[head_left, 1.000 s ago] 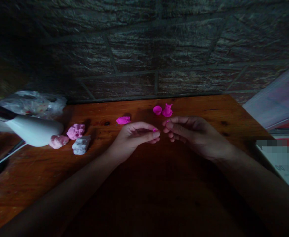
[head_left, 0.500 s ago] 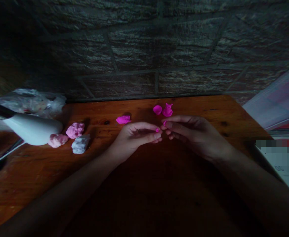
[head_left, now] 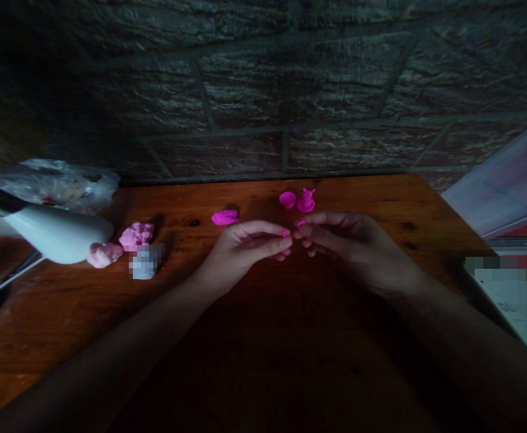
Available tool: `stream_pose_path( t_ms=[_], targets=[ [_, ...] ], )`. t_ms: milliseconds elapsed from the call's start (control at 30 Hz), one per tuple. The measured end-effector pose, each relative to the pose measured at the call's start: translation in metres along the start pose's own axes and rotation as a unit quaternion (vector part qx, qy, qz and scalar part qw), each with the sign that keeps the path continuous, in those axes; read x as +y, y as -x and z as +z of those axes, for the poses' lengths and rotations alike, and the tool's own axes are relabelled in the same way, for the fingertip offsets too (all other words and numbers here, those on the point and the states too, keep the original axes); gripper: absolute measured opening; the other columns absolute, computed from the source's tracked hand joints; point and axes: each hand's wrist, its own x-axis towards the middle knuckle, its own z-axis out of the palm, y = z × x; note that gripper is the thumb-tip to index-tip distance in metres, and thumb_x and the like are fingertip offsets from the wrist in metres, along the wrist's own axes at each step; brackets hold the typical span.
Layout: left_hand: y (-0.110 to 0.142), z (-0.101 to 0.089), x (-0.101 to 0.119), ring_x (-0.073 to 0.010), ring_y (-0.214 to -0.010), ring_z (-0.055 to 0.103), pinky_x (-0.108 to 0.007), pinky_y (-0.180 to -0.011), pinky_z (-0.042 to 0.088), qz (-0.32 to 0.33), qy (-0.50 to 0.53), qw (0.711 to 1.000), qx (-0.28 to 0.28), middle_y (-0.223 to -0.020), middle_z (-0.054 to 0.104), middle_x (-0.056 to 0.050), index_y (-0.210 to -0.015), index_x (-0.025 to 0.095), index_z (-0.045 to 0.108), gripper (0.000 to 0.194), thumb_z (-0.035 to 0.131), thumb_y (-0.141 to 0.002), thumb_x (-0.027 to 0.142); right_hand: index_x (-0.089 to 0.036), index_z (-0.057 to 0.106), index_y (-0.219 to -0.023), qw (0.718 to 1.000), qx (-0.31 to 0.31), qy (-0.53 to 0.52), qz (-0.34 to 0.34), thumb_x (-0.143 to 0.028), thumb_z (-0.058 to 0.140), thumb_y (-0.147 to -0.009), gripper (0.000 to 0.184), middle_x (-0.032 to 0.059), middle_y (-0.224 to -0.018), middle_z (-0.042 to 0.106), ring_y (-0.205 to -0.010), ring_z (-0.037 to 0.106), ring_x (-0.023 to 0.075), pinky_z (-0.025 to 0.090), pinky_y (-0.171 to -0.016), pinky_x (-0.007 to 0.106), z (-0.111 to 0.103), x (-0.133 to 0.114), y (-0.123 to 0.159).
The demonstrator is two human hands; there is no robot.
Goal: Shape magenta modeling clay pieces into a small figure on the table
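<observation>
My left hand (head_left: 249, 249) is closed, pinching a tiny piece of magenta modelling clay (head_left: 285, 234) between thumb and forefinger. Close by on the right, my right hand (head_left: 344, 243) pinches another small bit of magenta clay (head_left: 301, 224) at its fingertips. The two hands are slightly apart, above the wooden table. Beyond them sit a small magenta clay bowl (head_left: 287, 200) and a rounded magenta clay figure (head_left: 306, 201) with little prongs on top. Behind my left hand lies an oblong magenta clay lump (head_left: 225, 217).
Two pale pink clay lumps (head_left: 137, 235) and a whitish, partly pixelated lump (head_left: 146, 263) rest at left. Beside them lies a white rounded object (head_left: 60, 231) with a cable, before a clear plastic bag (head_left: 69, 183). A stone-patterned wall (head_left: 245, 96) borders the wooden table (head_left: 173, 201).
My left hand has shifted very slightly up and left with its clay bit. My right hand stays nearly in place, still pinching its piece.
</observation>
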Motion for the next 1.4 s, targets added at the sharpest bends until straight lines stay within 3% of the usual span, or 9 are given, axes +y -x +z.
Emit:
stream_pose_path(
  t_ms=[167, 300, 733, 1167, 1400],
  targets=[
    [-0.001, 0.0, -0.001, -0.0099, -0.072, 0.073, -0.019, -0.065, 0.058, 0.005, -0.007, 1.0, 0.008, -0.087, 0.081, -0.001, -0.09, 0.02, 0.081, 0.017, 0.088, -0.075, 0.017, -0.023, 0.082, -0.09, 0.999, -0.013, 0.028, -0.02, -0.035, 0.081, -0.083, 0.014, 0.0013, -0.085, 0.077, -0.075, 0.067, 0.0124, 0.054, -0.07, 0.025, 0.002, -0.001, 0.001],
    [-0.001, -0.001, -0.002, -0.0088, -0.069, 0.072, -0.019, -0.066, 0.057, 0.01, -0.018, 1.0, 0.01, -0.08, 0.08, 0.0, -0.085, 0.019, 0.08, 0.013, 0.088, -0.075, 0.018, -0.023, 0.082, -0.092, 0.999, 0.013, 0.029, -0.022, -0.032, 0.084, -0.081, 0.014, 0.0006, -0.084, 0.077, -0.072, 0.065, 0.0116, 0.054, -0.068, 0.025, 0.002, 0.001, 0.001],
    [-0.001, 0.003, 0.002, -0.0093, -0.065, 0.068, -0.021, -0.065, 0.055, 0.026, -0.052, 0.997, 0.045, -0.076, 0.078, 0.0, -0.081, 0.019, 0.08, 0.016, 0.091, -0.069, 0.019, -0.022, 0.085, -0.088, 0.997, 0.042, 0.066, -0.001, -0.045, 0.085, -0.076, 0.026, 0.0021, -0.081, 0.077, -0.071, 0.061, 0.0129, 0.051, -0.063, 0.025, 0.011, 0.0, 0.003],
    [0.002, 0.004, 0.003, -0.0137, -0.068, 0.07, -0.029, -0.072, 0.059, 0.036, -0.104, 0.992, 0.063, -0.079, 0.08, -0.003, -0.081, 0.019, 0.081, 0.019, 0.092, -0.067, 0.027, -0.022, 0.083, -0.086, 0.998, 0.047, 0.041, 0.017, -0.045, 0.087, -0.074, 0.027, 0.0004, -0.076, 0.071, -0.069, 0.058, 0.0119, 0.049, -0.064, 0.025, 0.013, 0.003, 0.004],
    [0.002, 0.004, 0.004, -0.0116, -0.065, 0.067, -0.026, -0.068, 0.056, 0.031, -0.102, 0.992, 0.064, -0.073, 0.078, -0.001, -0.078, 0.018, 0.08, 0.017, 0.092, -0.067, 0.024, -0.021, 0.081, -0.088, 0.997, 0.031, 0.071, 0.0, -0.047, 0.083, -0.079, 0.028, 0.0005, -0.078, 0.071, -0.069, 0.057, 0.0125, 0.049, -0.066, 0.027, 0.013, 0.001, 0.005]
  ],
)
